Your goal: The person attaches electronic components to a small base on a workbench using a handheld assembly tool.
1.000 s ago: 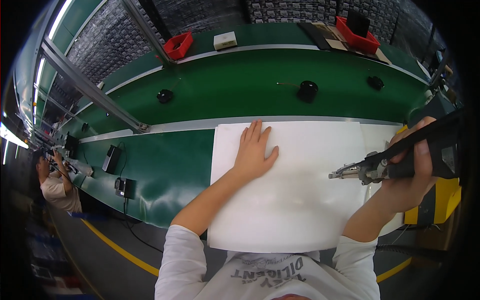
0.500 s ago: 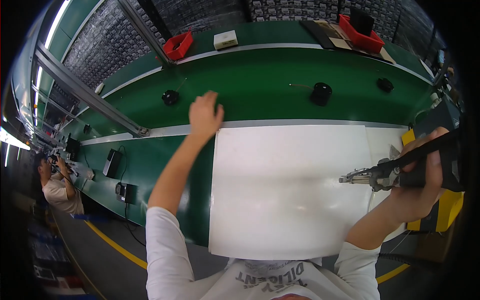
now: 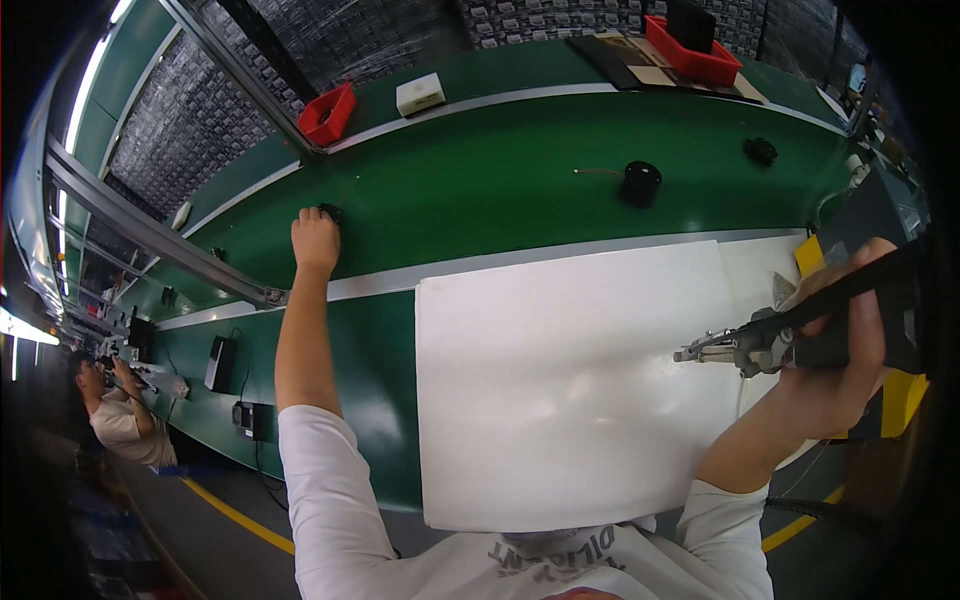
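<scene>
My left hand point(image 3: 316, 242) reaches out over the green conveyor belt point(image 3: 470, 160), its fingers curled around a small black round part point(image 3: 331, 212). Most of that part is hidden by the fingers; a thin wire sticks out beyond it. In my right hand point(image 3: 862, 330) is a dark handheld tool point(image 3: 760, 345) with a metal nozzle-like tip pointing left. The tip hangs over a large white sheet point(image 3: 560, 400) that covers the bench before me.
A black cylindrical part point(image 3: 641, 184) with a thin wire and a smaller black part point(image 3: 761, 151) lie farther right on the belt. Red trays point(image 3: 327, 115) and a white box point(image 3: 419, 95) stand on the back shelf. Far left, a person point(image 3: 125, 415) works.
My left hand has moved left from above the belt's near edge to the small black part and closed on it. My right hand holds the tool nearly still. The view has shifted slightly.
</scene>
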`<action>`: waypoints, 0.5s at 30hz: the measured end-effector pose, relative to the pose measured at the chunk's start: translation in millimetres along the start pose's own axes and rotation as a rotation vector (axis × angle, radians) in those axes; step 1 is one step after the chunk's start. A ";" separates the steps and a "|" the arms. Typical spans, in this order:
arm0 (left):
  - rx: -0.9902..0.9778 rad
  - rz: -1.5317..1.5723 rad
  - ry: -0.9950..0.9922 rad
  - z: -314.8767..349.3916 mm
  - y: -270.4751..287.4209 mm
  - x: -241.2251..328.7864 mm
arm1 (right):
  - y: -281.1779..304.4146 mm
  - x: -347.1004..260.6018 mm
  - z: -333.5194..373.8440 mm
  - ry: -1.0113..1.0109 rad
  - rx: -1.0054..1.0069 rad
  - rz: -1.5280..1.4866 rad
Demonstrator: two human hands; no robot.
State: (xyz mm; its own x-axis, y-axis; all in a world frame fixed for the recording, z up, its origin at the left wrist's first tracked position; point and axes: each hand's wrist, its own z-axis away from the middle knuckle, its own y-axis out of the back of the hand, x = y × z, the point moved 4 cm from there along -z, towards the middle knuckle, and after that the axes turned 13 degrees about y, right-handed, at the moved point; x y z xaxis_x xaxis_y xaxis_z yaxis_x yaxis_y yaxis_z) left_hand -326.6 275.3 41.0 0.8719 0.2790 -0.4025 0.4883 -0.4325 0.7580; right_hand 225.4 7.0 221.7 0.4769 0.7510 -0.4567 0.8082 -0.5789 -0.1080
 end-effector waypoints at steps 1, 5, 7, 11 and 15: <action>0.002 0.066 0.006 2.2 7.9 3.9 | -0.2 1.4 0.4 0.003 0.007 -0.002; -0.036 0.044 -0.015 -0.7 -8.8 -0.4 | 0.9 2.2 0.5 -0.055 -0.032 -0.052; -0.033 0.009 -0.026 -3.7 -11.8 0.1 | -0.2 0.0 -1.0 -0.040 -0.069 -0.131; 0.132 0.185 0.057 -12.6 19.0 6.8 | 3.4 -1.9 -1.4 -0.038 -0.077 -0.121; -0.184 0.871 0.356 3.1 67.2 33.3 | 4.3 -4.0 3.9 0.075 -0.074 0.059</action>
State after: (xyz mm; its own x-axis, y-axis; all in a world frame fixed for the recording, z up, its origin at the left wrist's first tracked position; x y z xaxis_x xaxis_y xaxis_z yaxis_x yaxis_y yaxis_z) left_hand -264.7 252.9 76.9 0.8487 0.1806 0.4972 -0.3658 -0.4785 0.7983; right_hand 225.7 0.2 219.7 0.5469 0.7395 -0.3925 0.7999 -0.5999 -0.0157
